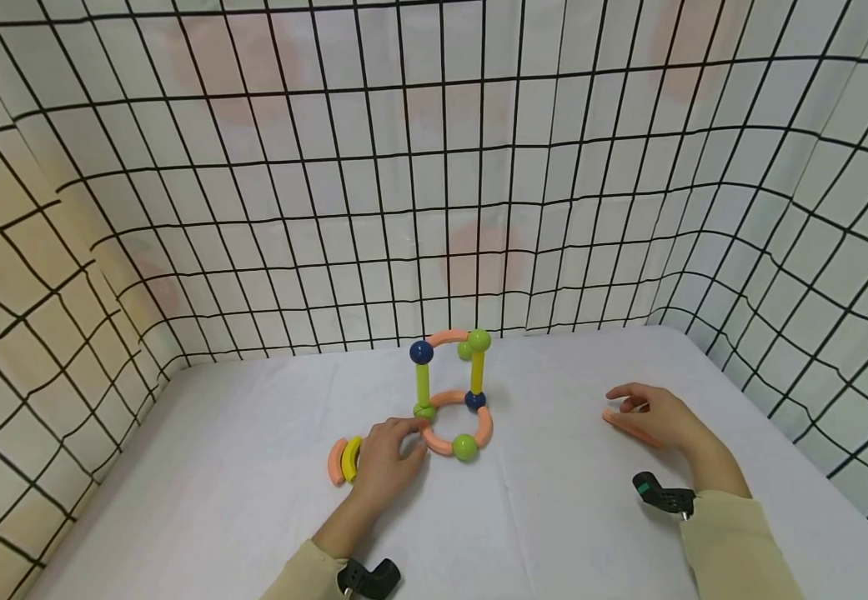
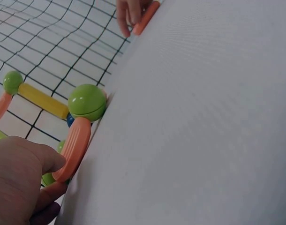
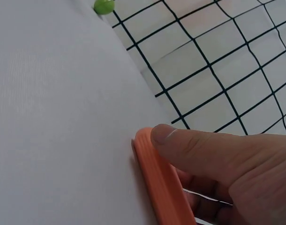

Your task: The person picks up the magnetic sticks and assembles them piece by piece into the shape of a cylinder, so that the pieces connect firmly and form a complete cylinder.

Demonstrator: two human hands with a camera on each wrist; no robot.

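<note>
While balls (image 2: 86, 101) gleam, arcs (image 2: 75, 147) look ridged.

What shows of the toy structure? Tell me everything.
The toy structure stands upright on the white surface, glossy and plastic-looking. Orange curved bars joined by green and blue balls form the base ring; yellow and lime sticks rise to more balls, with an orange arc on top. The left hand pinches one base bar.

White tabletop (image 1: 554, 517), lightly creased. Ball-and-stick structure (image 1: 449, 398) stands on it, lower ring (image 1: 484, 427) down; left of that lie orange arc (image 1: 337, 462) and yellow arc (image 1: 351, 459), side by side.
</note>
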